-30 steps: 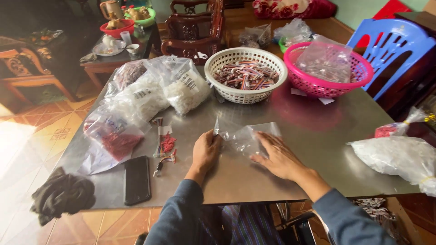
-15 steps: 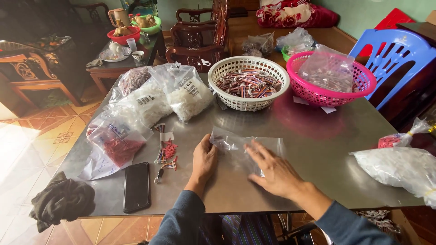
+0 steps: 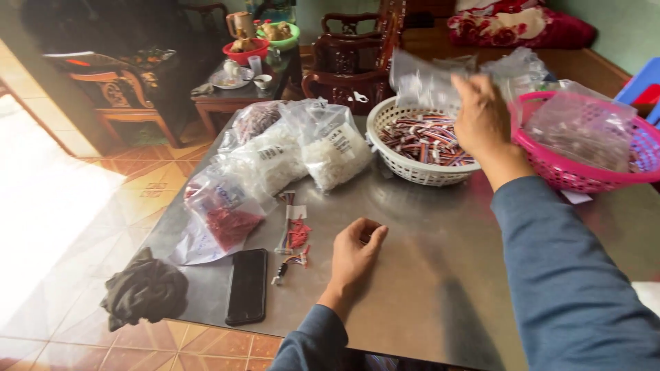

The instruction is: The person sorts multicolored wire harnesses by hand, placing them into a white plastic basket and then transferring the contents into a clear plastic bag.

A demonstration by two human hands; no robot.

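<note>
Above white basket (image 3: pixel 412 148), right hand (image 3: pixel 481 113) grip seemingly pinching clear bag (image 3: pixel 426 79), left hand (image 3: pixel 356 251) loosely curled, empty.

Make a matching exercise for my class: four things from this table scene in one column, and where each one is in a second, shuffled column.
Things:
1. phone
2. white basket
3. left hand
4. right hand

Places:
A. raised above the baskets, holding a clear bag
B. flat near the table's front edge, beside a dark cloth
C. resting curled on the bare tabletop
D. left of the pink basket, filled with striped pieces

Pairs: 1-B, 2-D, 3-C, 4-A
</note>
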